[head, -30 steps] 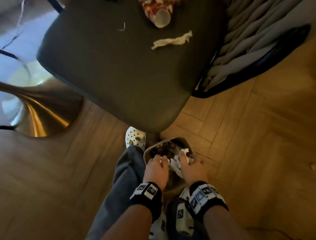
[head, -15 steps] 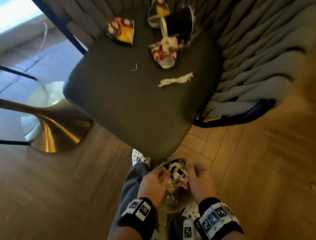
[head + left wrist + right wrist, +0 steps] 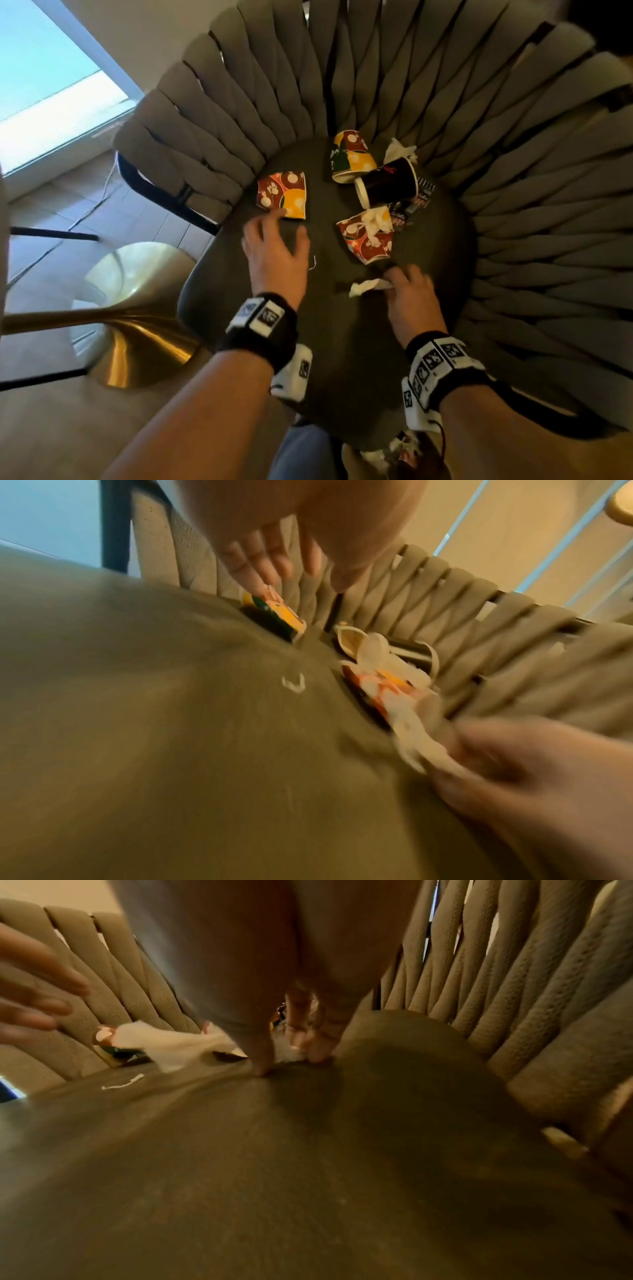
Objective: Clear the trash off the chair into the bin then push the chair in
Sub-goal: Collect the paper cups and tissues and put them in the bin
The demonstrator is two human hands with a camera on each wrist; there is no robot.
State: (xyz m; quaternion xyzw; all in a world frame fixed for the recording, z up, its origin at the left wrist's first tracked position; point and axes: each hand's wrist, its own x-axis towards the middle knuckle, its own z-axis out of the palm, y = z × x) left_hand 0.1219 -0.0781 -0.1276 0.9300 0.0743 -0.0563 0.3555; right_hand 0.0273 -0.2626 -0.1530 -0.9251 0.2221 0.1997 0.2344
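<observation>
The chair's dark seat [image 3: 342, 335] carries several crushed paper cups. A flattened red and yellow cup [image 3: 282, 195] lies at the seat's left. My left hand [image 3: 284, 226] hovers open just before it, fingers spread, fingertips at its near edge; the left wrist view shows this hand [image 3: 274, 561] over the cup [image 3: 274, 610]. My right hand [image 3: 394, 282] pinches a white tissue strip [image 3: 366, 287] lying on the seat, seen as fingers [image 3: 301, 1039] beside the tissue [image 3: 171, 1047]. The bin [image 3: 352, 459] with trash in it sits below the seat's front edge.
A red cup stuffed with tissue [image 3: 368, 238], a black cup [image 3: 387, 186], another coloured cup [image 3: 352, 156], wrappers [image 3: 412, 205] and a small white scrap [image 3: 312, 263] also lie on the seat. The woven backrest [image 3: 513, 171] curves around it. A brass table base [image 3: 130, 329] stands at left.
Both hands have left the bin by my feet and come up over the chair seat. The right hand now pinches the tissue strip; the left has reached the flattened cup.
</observation>
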